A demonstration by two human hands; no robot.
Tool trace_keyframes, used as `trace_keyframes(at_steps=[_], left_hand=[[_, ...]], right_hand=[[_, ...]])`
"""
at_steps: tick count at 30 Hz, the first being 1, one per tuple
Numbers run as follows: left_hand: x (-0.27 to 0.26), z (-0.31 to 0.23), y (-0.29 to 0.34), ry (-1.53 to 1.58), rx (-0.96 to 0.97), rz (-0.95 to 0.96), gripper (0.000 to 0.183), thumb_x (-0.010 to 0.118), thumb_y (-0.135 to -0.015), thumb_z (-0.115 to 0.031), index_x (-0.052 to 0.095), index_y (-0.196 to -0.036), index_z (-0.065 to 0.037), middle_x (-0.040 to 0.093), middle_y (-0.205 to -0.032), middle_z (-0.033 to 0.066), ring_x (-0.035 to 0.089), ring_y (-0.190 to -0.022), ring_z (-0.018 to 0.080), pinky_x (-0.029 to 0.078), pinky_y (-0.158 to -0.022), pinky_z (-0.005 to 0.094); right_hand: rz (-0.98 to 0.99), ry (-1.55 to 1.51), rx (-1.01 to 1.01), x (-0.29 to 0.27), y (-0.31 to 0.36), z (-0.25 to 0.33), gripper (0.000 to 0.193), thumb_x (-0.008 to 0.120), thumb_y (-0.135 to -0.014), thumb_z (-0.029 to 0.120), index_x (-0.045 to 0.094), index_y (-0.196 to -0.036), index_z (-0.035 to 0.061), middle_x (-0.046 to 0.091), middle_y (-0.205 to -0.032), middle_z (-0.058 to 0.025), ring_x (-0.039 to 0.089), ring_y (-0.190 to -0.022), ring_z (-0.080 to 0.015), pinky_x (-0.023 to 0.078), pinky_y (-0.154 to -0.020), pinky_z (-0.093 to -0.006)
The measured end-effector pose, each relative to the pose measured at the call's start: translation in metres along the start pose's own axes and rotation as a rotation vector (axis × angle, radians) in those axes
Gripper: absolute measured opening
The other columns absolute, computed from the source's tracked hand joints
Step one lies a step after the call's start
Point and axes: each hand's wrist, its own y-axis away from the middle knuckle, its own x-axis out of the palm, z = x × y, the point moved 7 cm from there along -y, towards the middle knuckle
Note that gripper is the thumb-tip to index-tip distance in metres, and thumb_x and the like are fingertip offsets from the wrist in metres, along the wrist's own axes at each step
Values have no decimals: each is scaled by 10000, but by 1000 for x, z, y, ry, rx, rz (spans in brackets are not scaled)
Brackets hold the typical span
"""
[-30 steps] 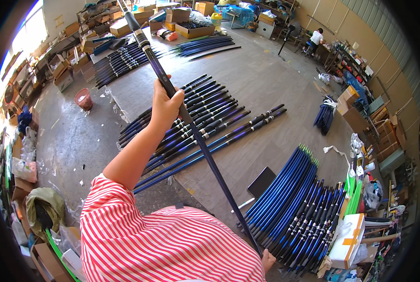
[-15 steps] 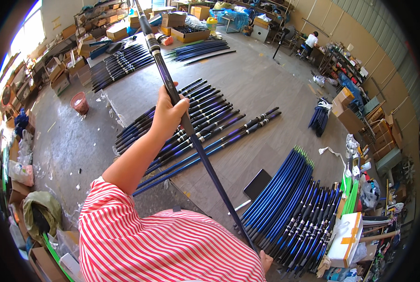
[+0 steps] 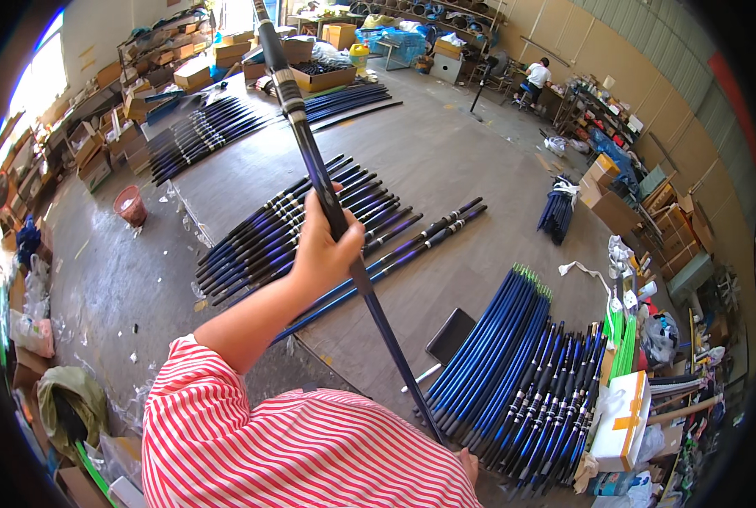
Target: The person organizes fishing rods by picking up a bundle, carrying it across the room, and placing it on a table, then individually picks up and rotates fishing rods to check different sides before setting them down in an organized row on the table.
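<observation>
A long dark fishing rod (image 3: pixel 386 330) slants across my front, its thick end with silver bands up at the top of the picture. My left hand (image 3: pixel 331 241) is wrapped round the rod's shaft, thumb along its side. Low at the front, my right hand (image 3: pixel 469 464) closes at the rod's lower end, mostly hidden by my striped shirt. Beyond my left hand, a row of dark rods (image 3: pixel 268 229) lies on the grey table, with two longer blue rods (image 3: pixel 412 252) beside it. To the right lie a bundle of thin blue rod sections (image 3: pixel 488 347) and several banded blue-black rods (image 3: pixel 547 398).
A black phone (image 3: pixel 451 335) and a white pen (image 3: pixel 421 378) lie left of the blue sections. A white foam box (image 3: pixel 620 423) stands at right. More rods (image 3: pixel 204 135) lie far left, near a red bin (image 3: pixel 130 206). A person (image 3: pixel 536 76) sits in the far background.
My left hand and the rod's upper part have shifted right and lower in the picture. The surroundings have slid slightly left as the view turned. Both hands keep their hold on the rod.
</observation>
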Motion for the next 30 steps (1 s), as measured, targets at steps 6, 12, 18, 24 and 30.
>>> trace_keyframes(at_steps=[6,12,18,24,30], left_hand=[[95,3,88,34,103,527,576,664,-744,-7,270,-1161,-54,569,-780,29,584,-645,110,481,-564,231],[146,35,154,-160,133,1100,462,618,-820,-336,484,-1108,0,543,-1030,196,554,-990,321,465,-824,360],[111,81,118,82,-324,940,686,474,-854,-533,383,-1274,1,534,-1147,148,499,-1098,253,387,-949,375],[53,86,8,841,-545,193,314,415,-928,-231,429,-1165,-25,566,-1102,193,550,-1039,300,435,-907,422],[18,110,17,498,-573,367,270,481,-908,-129,524,-1128,21,599,-1016,129,608,-903,209,500,-809,329]], right_hand=[[158,-640,65,76,-36,16,615,353,-896,531,644,-865,-11,656,-804,-151,631,-707,-235,495,-684,-344],[155,-708,-153,92,-50,72,538,384,-916,453,617,-847,-27,640,-743,-152,606,-614,-220,474,-574,-311],[-137,-146,-75,50,-25,52,442,505,-904,310,592,-649,-40,516,-499,-66,403,-366,-104,275,-361,-221],[-274,61,-23,-5,-7,39,416,561,-876,279,593,-603,-34,505,-467,-33,420,-366,-85,295,-365,-212],[-561,178,-144,-94,7,55,378,604,-849,242,549,-564,1,500,-456,-28,456,-348,-93,333,-335,-219]])
